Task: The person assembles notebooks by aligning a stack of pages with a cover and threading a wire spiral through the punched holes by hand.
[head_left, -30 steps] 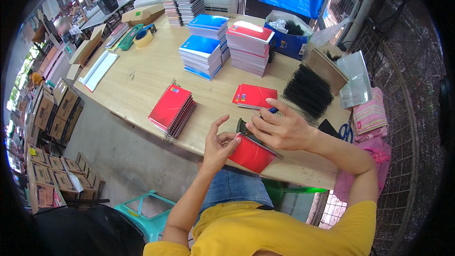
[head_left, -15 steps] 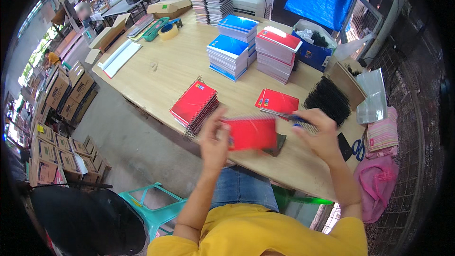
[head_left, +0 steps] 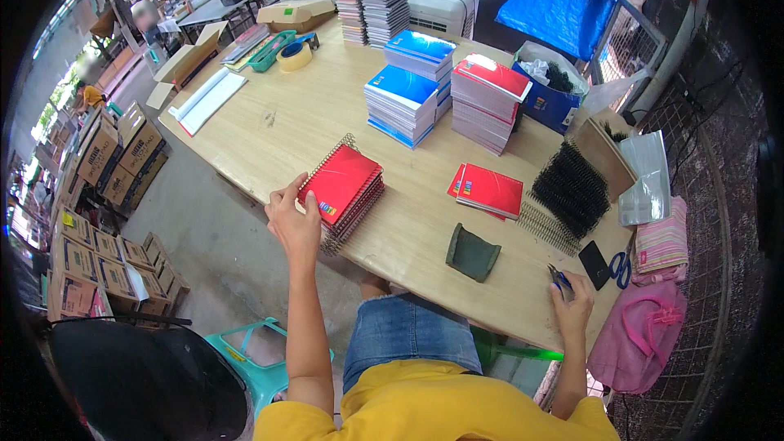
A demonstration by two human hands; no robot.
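Observation:
A stack of red spiral-bound notebooks (head_left: 343, 184) stands at the table's near left edge, its wire coils sticking out along the sides. My left hand (head_left: 292, 219) grips the left edge of the top notebook, thumb on the cover and fingers round the side. At the near right, my right hand (head_left: 573, 302) is closed on small dark pliers (head_left: 559, 278), their tips low over the tabletop. Between the hands lies a dark green curved piece (head_left: 474, 253). Beyond it rest a few red notebooks (head_left: 490, 192), with loose wire coils (head_left: 549, 227) beside them.
Piles of blue-covered books (head_left: 400, 102) and red-covered books (head_left: 488, 106) stand mid-table. A heap of black coils (head_left: 570, 188), a black phone (head_left: 594, 265), blue scissors (head_left: 621, 266) and a pink bag (head_left: 641, 335) line the right side. A teal stool (head_left: 253, 359) stands at lower left.
My left hand has carried the red notebook leftward onto the stack. My right hand, with the pliers, has moved down and right, away from the notebooks. The green piece is now uncovered.

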